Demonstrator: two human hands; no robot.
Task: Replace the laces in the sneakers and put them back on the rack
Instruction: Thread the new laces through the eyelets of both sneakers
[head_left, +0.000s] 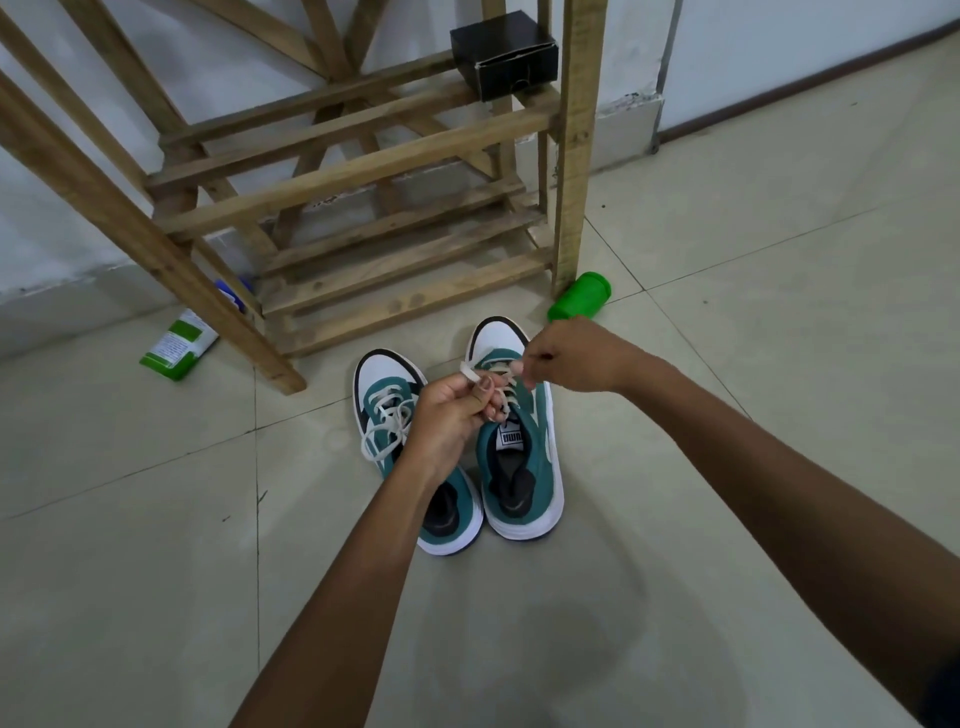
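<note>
Judging by how things lie, the person is maybe two-thirds through. The left sneaker (415, 452) already has its cream lace tied off in a loose bow (387, 426), so that one looks done. The right sneaker (519, 441) sits just beside it on the tiled floor (727, 364), and its lace (506, 387) is threaded across the eyelets but not yet knotted. Both hands are on it: the left hand (449, 415) has its fingers curled in, pinching one end of the lace, and the right hand (566, 358) pinches the other end between thumb and fingertips, pulling it out sideways. Still left: tie this one, then lift the pair onto the wooden rack (363, 171) right behind them, where a black box (504, 54) sits on a higher shelf.
</note>
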